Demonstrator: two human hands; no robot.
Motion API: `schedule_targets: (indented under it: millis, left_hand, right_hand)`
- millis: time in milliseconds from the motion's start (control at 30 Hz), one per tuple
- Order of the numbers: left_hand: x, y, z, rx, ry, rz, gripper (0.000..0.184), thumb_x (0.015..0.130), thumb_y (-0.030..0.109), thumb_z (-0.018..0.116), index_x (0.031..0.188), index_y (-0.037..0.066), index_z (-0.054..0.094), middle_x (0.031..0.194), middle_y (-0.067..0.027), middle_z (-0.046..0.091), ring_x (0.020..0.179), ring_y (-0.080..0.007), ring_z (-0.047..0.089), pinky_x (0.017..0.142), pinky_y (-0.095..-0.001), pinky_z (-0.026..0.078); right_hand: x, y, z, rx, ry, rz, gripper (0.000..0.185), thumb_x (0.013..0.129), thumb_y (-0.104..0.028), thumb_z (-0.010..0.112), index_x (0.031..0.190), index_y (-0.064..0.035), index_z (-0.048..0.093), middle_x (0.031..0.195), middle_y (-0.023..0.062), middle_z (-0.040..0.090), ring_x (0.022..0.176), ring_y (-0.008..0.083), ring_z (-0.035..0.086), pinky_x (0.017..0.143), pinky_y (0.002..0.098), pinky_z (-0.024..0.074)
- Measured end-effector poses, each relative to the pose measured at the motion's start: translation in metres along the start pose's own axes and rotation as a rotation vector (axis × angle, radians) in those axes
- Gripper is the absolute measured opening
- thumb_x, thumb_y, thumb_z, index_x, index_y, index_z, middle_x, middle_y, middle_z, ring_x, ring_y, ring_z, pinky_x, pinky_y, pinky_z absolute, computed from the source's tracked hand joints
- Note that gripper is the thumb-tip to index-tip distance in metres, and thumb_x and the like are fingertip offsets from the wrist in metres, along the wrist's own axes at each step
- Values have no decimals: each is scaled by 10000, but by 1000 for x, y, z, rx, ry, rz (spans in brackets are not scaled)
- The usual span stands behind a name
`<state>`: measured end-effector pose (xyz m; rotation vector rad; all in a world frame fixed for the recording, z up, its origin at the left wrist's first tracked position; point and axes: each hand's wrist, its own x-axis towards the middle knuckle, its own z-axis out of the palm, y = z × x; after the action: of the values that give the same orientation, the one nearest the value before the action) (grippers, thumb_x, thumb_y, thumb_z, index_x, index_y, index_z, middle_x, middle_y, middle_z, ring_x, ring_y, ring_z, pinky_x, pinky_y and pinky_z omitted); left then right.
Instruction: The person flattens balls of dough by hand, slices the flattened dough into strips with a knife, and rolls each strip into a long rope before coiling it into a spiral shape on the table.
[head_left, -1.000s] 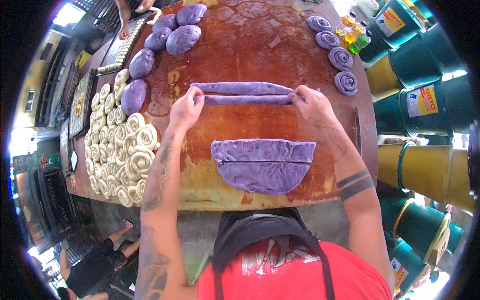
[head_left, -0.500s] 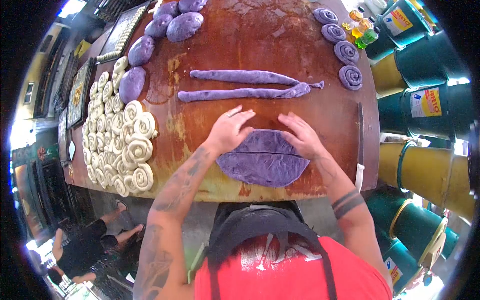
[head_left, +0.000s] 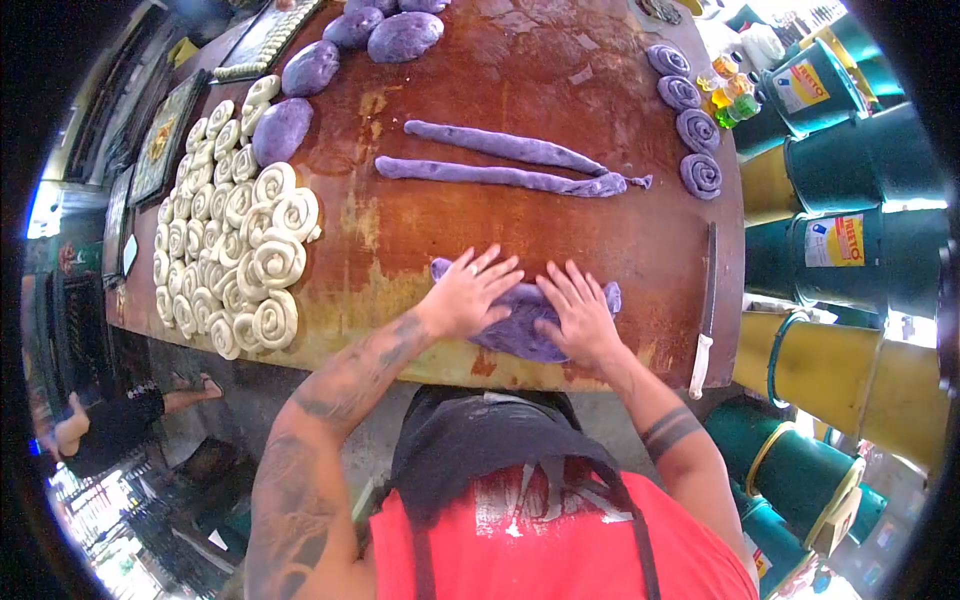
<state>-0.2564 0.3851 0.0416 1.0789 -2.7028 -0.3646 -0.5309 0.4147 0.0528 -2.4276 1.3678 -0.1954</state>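
Observation:
A piece of purple dough [head_left: 525, 322] lies near the front edge of the wooden table [head_left: 420, 235], partly covered by both hands. My left hand [head_left: 468, 294] rests on its left part with fingers spread. On the right part lies my right hand [head_left: 580, 315], its fingers stretched out and the thumb apart. The dough's far edge is bunched under the fingers, with ends showing at either side. Beyond the hands, two long purple dough ropes [head_left: 490, 175] lie side by side, meeting at their right ends.
White dough spirals [head_left: 275, 262] crowd the left side, with purple dough lumps [head_left: 283, 132] behind them. Purple coils [head_left: 697, 131] line the right edge near small bottles [head_left: 738, 110]. A long knife [head_left: 708, 310] lies at the right. Green buckets [head_left: 865, 150] stand beyond; a person [head_left: 110, 425] is at lower left.
Both hands have come down onto the dough and nearer the front edge. The flat, creased dough is now shorter from front to back, its far edge rolled over. The camera view has tilted slightly.

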Motion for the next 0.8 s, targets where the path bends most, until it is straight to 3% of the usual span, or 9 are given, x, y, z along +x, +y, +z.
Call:
schedule_targets:
  millis: [233,267,433,500,567,633,700,733,800]
  left_hand:
    - [-32,-9,-19,-116,-40,-309,356,862,220,650,1171,45,660,1307,-158,610,1246,-362,557,1046,-520,433]
    - [-22,-13,-14,-152,163,-280,200,839,165,613,989,36,639,1068,-167,627,1028,-379,595,928,-502,462]
    - [28,-53,-28,-1034,129,-530,118,906,110,539,1005,46,537,794,-64,569,757,-196,591,697,-367,498]
    - [38,-57,-74,-1242,147,-690,80,980,129,525,1041,77,533,766,-7,528,667,-107,505,602,-314,443]
    - [35,-96,-67,-666,399,-398,137,983,163,573,1096,86,584,841,-51,657,772,-183,658,710,-378,536]
    - [28,-105,-98,-190,11,-647,288,951,196,608,1221,95,611,1223,-195,689,1176,-291,670,992,-462,522]
    - [0,-117,-58,512,-16,-691,517,922,233,618,1411,74,564,1582,-258,432,1503,-408,383,1214,-553,322]
    - [-6,-115,-50,507,-128,-735,661,914,239,605,1524,27,468,1698,-227,229,1573,-462,187,1276,-597,149]
    - [-19,-82,-32,322,58,-618,680,942,310,589,1539,15,452,1684,-244,270,1563,-456,224,1266,-590,189]
  right_hand:
    - [-28,19,-24,-31,31,234,367,807,-221,705,1162,-127,686,1310,100,642,1305,343,533,1096,554,389]
    - [-22,32,-16,-109,104,94,264,833,-212,710,1072,-109,668,1175,123,663,1141,378,609,965,516,477]
    - [20,69,-42,982,-171,401,227,967,-277,653,1042,-63,659,992,174,696,944,378,667,824,489,535]
    - [41,56,-85,757,-45,469,228,968,-286,665,1053,-75,675,1022,170,707,971,368,675,859,477,533]
    - [58,56,-97,496,93,469,230,959,-294,684,1065,-90,692,1059,166,709,1008,366,674,893,477,529]
    - [66,61,-92,209,238,403,237,941,-300,710,1079,-108,710,1104,160,703,1055,375,664,927,489,522]
    - [55,66,-73,-105,305,324,269,916,-280,727,1120,-105,715,1197,158,675,1187,387,603,1041,502,475]
    - [45,65,-61,-127,386,283,287,913,-263,726,1141,-89,708,1227,166,665,1229,395,579,1072,504,455]
    - [21,68,-30,6,404,277,332,918,-244,711,1199,-67,694,1331,183,632,1337,418,519,1151,518,394]
